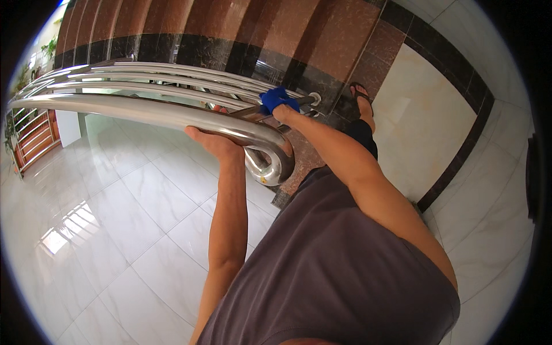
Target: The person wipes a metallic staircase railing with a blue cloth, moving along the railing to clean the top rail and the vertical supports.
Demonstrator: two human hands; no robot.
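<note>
A thick polished metal handrail [172,110] runs from the far left and curls back on itself near the middle of the view. My left hand [217,144] grips this rail just before the curl, its thumb along the near side and some fingertips showing beyond it. Below the rail, thinner metal bars [172,77] run alongside the stairs. My right hand [278,105] holds a blue cloth [276,98] pressed around a metal post [306,100] near its round base flange. The cloth covers most of the right fingers.
Reddish-brown stone steps [280,26] with a black border rise along the top. My sandalled foot [360,92] stands on dark stone at their side. White marble-look floor tiles [151,241] lie at the left. Another railing [36,138] and green plants [49,48] are farther off.
</note>
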